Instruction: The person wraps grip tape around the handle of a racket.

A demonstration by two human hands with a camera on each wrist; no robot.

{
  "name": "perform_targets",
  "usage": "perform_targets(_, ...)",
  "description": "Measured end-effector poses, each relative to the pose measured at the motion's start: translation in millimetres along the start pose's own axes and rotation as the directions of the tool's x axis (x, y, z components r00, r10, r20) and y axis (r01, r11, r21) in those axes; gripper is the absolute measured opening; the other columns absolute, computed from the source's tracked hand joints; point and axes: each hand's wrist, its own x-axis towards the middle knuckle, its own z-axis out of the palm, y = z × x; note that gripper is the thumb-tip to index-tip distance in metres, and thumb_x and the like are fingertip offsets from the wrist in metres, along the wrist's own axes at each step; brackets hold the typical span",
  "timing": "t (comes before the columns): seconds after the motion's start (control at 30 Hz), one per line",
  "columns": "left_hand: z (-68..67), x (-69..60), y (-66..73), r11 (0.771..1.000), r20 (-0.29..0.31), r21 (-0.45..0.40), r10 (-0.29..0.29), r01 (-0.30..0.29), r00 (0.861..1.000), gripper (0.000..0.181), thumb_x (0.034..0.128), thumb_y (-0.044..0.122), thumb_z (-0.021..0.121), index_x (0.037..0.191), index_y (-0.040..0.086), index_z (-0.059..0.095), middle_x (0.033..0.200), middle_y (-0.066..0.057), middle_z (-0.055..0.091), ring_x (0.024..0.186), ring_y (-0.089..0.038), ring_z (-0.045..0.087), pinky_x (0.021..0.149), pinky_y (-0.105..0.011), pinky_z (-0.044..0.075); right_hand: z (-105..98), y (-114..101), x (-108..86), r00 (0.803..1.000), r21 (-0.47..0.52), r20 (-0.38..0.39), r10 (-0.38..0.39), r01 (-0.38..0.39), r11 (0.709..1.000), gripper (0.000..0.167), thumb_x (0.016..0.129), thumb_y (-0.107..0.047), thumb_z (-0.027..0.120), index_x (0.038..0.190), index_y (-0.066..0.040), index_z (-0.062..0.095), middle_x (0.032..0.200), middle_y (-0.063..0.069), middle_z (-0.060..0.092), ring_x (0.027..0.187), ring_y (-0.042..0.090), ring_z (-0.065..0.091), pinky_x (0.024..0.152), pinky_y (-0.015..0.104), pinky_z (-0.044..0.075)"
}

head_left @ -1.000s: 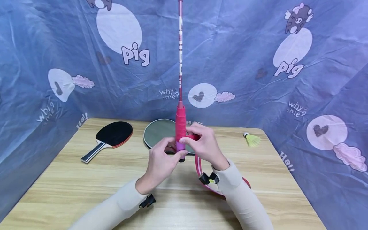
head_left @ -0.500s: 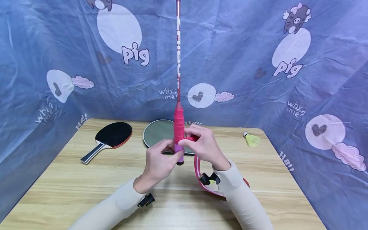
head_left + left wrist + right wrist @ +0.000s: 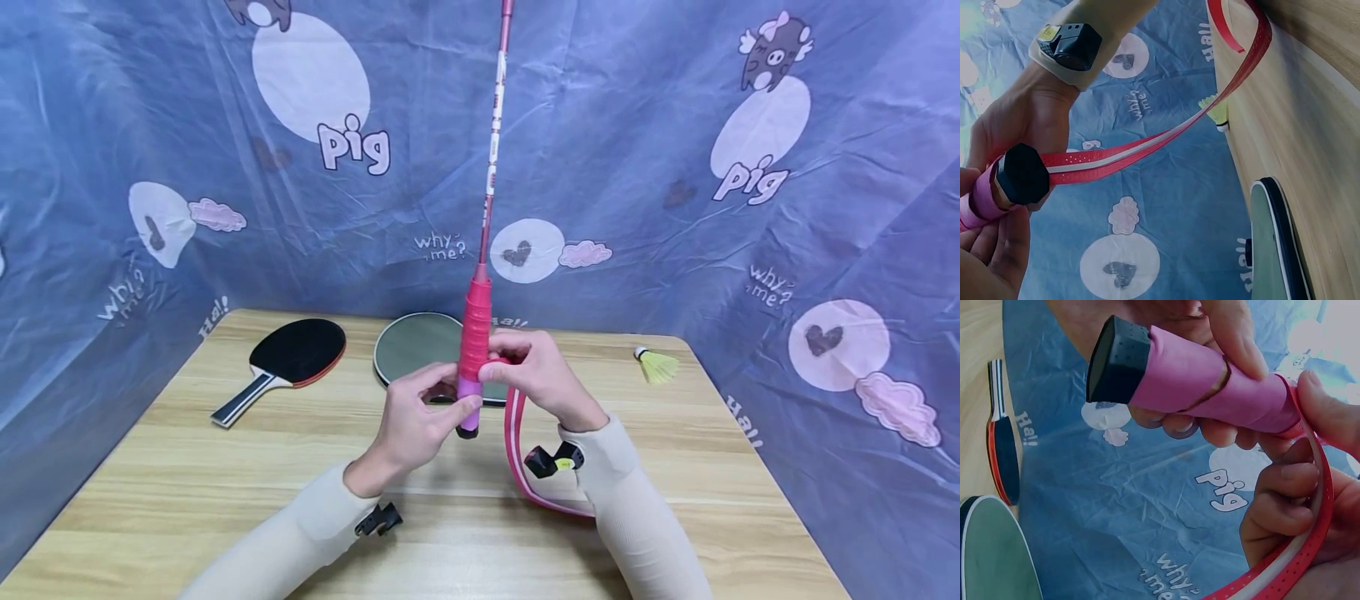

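A badminton racket stands nearly upright, its red shaft (image 3: 495, 125) leaning right at the top and its head out of view. Red grip tape is wound round the upper handle (image 3: 476, 325), while the lower part shows a purple layer (image 3: 1210, 381) above a black butt cap (image 3: 1119, 359). Low on the handle, my left hand (image 3: 412, 421) holds the purple part between thumb and fingers. My right hand (image 3: 540, 371) pinches the loose red tape (image 3: 513, 442) right beside the handle. From there the tape, with a white strip along it, hangs down to the table behind my right forearm.
A black table tennis bat (image 3: 300, 352) lies at the left of the wooden table (image 3: 225, 500). Behind my hands is a round green bat (image 3: 412, 346), partly hidden. A yellow shuttlecock (image 3: 657, 365) lies near the back right corner. Blue printed cloth (image 3: 637, 125) surrounds the table.
The racket shaft has tipped from upright to leaning right. My right hand has shifted slightly right with the tape, and more of the hanging strip's white line shows. My left hand still holds the handle.
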Motion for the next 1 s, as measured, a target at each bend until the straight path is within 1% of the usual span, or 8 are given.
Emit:
perform_targets(0.13,-2.2,0.7,0.9,0.997,0.059,-0.075,0.006,-0.002,0.998,0.028,0.0820,0.000,0.081,0.109,-0.001,0.074,0.088,-0.014,0.072,0.080,-0.010,0.067,0.075,-0.028,0.063,-3.7,1.2,-1.5,0.999,0.048,0.042,-0.016,0.014,0.999,0.041,0.085,-0.027,0.082,0.107,0.007,0.073,0.092,-0.005,0.068,0.078,0.010,0.057,0.067,0.018,0.049)
perform_targets(0.33,-6.7,2.3,4.4,0.980,0.185,-0.189,-0.032,0.067,0.982,0.026,0.0853,-0.004,0.076,0.111,-0.003,0.072,0.095,-0.018,0.072,0.087,-0.010,0.068,0.080,-0.029,0.062,-6.4,1.7,-3.6,0.996,0.110,0.090,-0.010,0.000,0.994,0.049,0.084,-0.030,0.083,0.110,0.010,0.071,0.097,-0.007,0.073,0.082,0.008,0.062,0.072,0.020,0.053)
perform_targets(0.43,-8.0,3.4,5.8,0.973,0.225,-0.215,-0.040,0.089,0.973,0.027,0.0859,-0.004,0.074,0.113,-0.004,0.071,0.098,-0.020,0.073,0.090,-0.010,0.068,0.081,-0.029,0.062,-6.9,2.4,-3.8,0.993,0.137,0.113,-0.021,0.005,0.991,0.042,0.084,-0.033,0.083,0.109,0.000,0.076,0.098,-0.007,0.075,0.085,0.006,0.064,0.074,0.020,0.054)
perform_targets(0.6,-10.1,6.9,6.9,0.963,0.286,-0.255,-0.016,0.092,0.958,0.031,0.0880,-0.005,0.070,0.118,-0.007,0.069,0.105,-0.024,0.072,0.095,-0.008,0.068,0.083,-0.029,0.061,-7.5,4.5,-3.2,0.984,0.188,0.150,-0.098,0.069,0.980,0.028,0.085,-0.037,0.081,0.108,-0.020,0.079,0.098,-0.006,0.074,0.086,0.006,0.065,0.074,0.021,0.054)
perform_targets(0.73,-13.1,9.0,5.9,0.947,0.348,-0.301,0.000,0.111,0.938,0.031,0.0911,-0.004,0.066,0.121,-0.010,0.066,0.111,-0.027,0.069,0.099,-0.007,0.065,0.086,-0.027,0.060,-7.3,4.9,-3.7,0.982,0.200,0.159,-0.105,0.072,0.977,0.030,0.085,-0.041,0.081,0.110,-0.026,0.079,0.100,-0.007,0.075,0.089,0.006,0.064,0.074,0.021,0.055)
perform_targets(0.83,-14.7,11.7,4.0,0.939,0.386,-0.317,0.000,0.132,0.923,0.029,0.0936,-0.002,0.063,0.122,-0.010,0.065,0.110,-0.028,0.067,0.098,-0.008,0.064,0.086,-0.026,0.059,-7.9,4.3,-3.9,0.987,0.179,0.135,-0.087,0.063,0.982,0.033,0.083,-0.042,0.081,0.110,-0.023,0.079,0.096,-0.009,0.073,0.087,0.004,0.062,0.069,0.020,0.054)
perform_targets(0.9,-14.7,13.5,3.1,0.943,0.394,-0.293,-0.028,0.155,0.918,0.029,0.0944,-0.001,0.063,0.122,-0.008,0.066,0.110,-0.027,0.067,0.098,-0.009,0.063,0.087,-0.026,0.058,-9.0,4.1,-3.5,0.991,0.144,0.102,-0.090,0.075,0.987,0.036,0.084,-0.040,0.081,0.109,-0.013,0.079,0.089,-0.009,0.069,0.083,0.005,0.058,0.064,0.020,0.051)
perform_targets(1.0,-13.2,16.1,3.1,0.964,0.345,-0.192,-0.109,0.184,0.932,0.031,0.0932,0.002,0.068,0.123,-0.003,0.068,0.112,-0.021,0.068,0.099,-0.009,0.064,0.088,-0.025,0.059,-11.5,4.8,-2.6,0.997,0.075,0.032,-0.069,0.066,0.995,0.041,0.084,-0.035,0.082,0.104,0.001,0.077,0.085,-0.008,0.065,0.079,0.006,0.054,0.062,0.018,0.047)
